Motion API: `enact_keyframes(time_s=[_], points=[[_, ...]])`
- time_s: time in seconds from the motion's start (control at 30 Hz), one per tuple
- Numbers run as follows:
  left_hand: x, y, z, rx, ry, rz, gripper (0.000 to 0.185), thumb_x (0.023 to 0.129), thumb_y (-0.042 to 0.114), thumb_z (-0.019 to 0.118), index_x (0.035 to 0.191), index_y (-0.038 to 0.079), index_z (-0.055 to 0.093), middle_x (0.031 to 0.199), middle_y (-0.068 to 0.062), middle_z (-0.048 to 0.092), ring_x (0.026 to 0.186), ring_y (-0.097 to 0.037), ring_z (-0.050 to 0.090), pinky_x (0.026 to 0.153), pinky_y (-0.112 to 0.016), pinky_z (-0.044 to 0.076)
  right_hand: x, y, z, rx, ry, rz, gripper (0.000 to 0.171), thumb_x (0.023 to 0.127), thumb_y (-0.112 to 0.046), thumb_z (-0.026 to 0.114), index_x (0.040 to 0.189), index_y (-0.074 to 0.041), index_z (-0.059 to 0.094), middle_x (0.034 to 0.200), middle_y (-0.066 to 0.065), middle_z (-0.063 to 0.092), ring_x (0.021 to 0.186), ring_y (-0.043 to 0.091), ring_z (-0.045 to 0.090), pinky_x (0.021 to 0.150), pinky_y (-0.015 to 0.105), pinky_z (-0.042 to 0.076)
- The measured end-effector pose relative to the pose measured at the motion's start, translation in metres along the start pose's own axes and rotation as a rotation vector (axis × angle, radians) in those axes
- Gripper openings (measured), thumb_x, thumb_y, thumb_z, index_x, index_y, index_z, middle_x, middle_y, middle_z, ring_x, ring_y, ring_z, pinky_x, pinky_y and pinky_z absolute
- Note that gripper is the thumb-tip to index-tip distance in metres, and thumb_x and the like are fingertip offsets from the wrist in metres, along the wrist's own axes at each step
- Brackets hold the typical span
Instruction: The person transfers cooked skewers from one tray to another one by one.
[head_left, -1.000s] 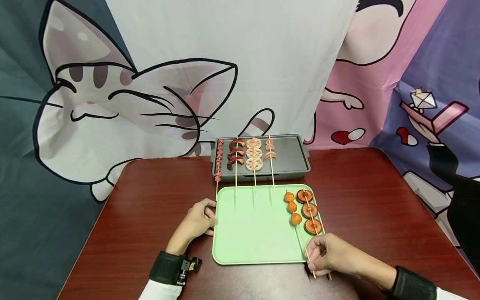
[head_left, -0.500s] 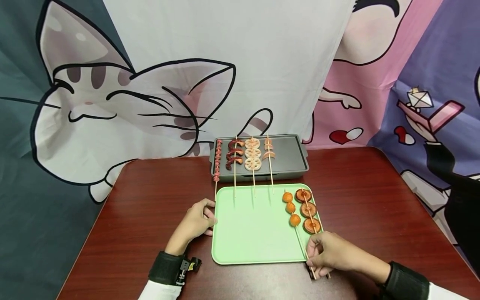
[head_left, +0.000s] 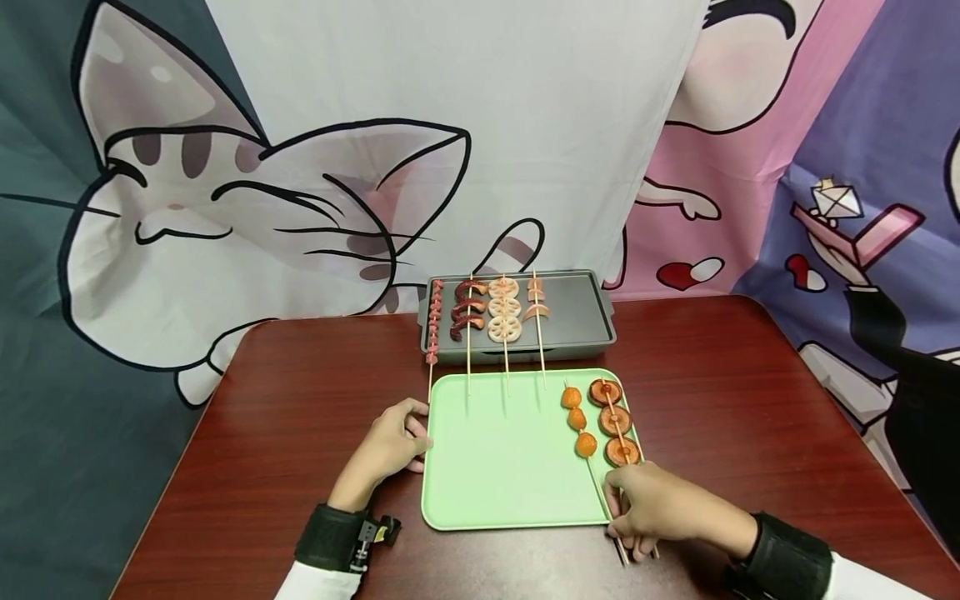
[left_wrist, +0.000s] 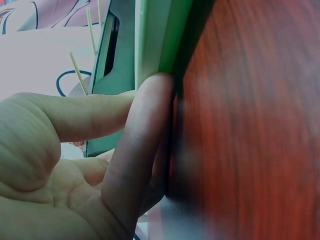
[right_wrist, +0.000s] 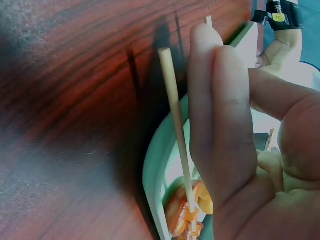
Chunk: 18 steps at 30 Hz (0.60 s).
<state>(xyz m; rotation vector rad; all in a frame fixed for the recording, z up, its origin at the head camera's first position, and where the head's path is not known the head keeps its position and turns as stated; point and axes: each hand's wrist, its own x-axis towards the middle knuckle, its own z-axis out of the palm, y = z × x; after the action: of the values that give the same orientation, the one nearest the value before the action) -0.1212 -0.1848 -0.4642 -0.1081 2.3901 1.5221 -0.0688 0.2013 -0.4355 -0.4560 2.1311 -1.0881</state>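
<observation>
1. Right hand pinches the bare lower end of a thin pale-wood skewer of three round orange balls; in the right wrist view the stick's tip pokes out past the fingertips.
2. That skewer slants across the right part of a flat, light-green, round-cornered tray, its stick running over the near edge.
3. Just right of it, also on the green tray, is a wooden skewer of three round brown mushroom caps, its stick passing by the right hand.
4. Left hand holds the green tray's left edge between thumb and fingers.
5. Beyond stands a shallow dark-grey rectangular pan, bearing skewers of small pink pieces, dark-red curled pieces, white holed lotus slices and pale-orange pieces.
6. Everything sits on a reddish-brown wood-grain table, before a printed cartoon-cat cloth.
</observation>
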Motion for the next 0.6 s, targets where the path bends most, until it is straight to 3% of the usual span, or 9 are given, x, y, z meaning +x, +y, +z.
enact_keyframes(time_s=[0.17,0.4,0.5,0.6], points=[[-0.001,0.000,0.000,0.002,0.000,0.002,0.046,0.091,-0.009,0.067,0.135,-0.003,0.057,0.089,-0.016,0.061,0.067,-0.025,0.065,0.056,-0.039,0.064,-0.001,-0.006,-0.006,-0.015,-0.016,-0.011,0.022,0.087,-0.005,0.079,0.080,-0.008,0.058,0.061,0.006,0.068,0.050,0.020,0.070,0.045,0.041,0.061],[-0.002,0.000,0.000,0.000,0.005,0.006,0.046,0.091,-0.009,0.067,0.135,-0.003,0.057,0.089,-0.015,0.061,0.066,-0.025,0.065,0.056,-0.039,0.064,0.000,-0.010,-0.027,-0.134,0.019,-0.139,0.016,0.090,-0.015,0.079,0.085,-0.015,0.064,0.071,-0.006,0.068,0.059,0.007,0.066,0.053,0.022,0.056],[-0.001,-0.001,0.000,0.004,0.005,0.008,0.046,0.091,-0.008,0.067,0.135,-0.003,0.057,0.088,-0.015,0.061,0.065,-0.025,0.065,0.055,-0.039,0.064,0.002,-0.012,-0.038,-0.137,0.053,-0.215,0.011,0.091,-0.016,0.078,0.091,-0.011,0.068,0.077,-0.009,0.069,0.068,0.001,0.063,0.059,0.020,0.053],[-0.001,-0.001,0.001,0.005,0.004,0.007,0.047,0.091,-0.008,0.067,0.136,-0.003,0.056,0.088,-0.016,0.062,0.065,-0.025,0.065,0.056,-0.038,0.064,0.005,-0.014,-0.047,-0.080,0.067,-0.251,0.016,0.094,-0.016,0.074,0.102,-0.003,0.070,0.088,-0.003,0.072,0.079,0.001,0.064,0.067,0.020,0.056]])
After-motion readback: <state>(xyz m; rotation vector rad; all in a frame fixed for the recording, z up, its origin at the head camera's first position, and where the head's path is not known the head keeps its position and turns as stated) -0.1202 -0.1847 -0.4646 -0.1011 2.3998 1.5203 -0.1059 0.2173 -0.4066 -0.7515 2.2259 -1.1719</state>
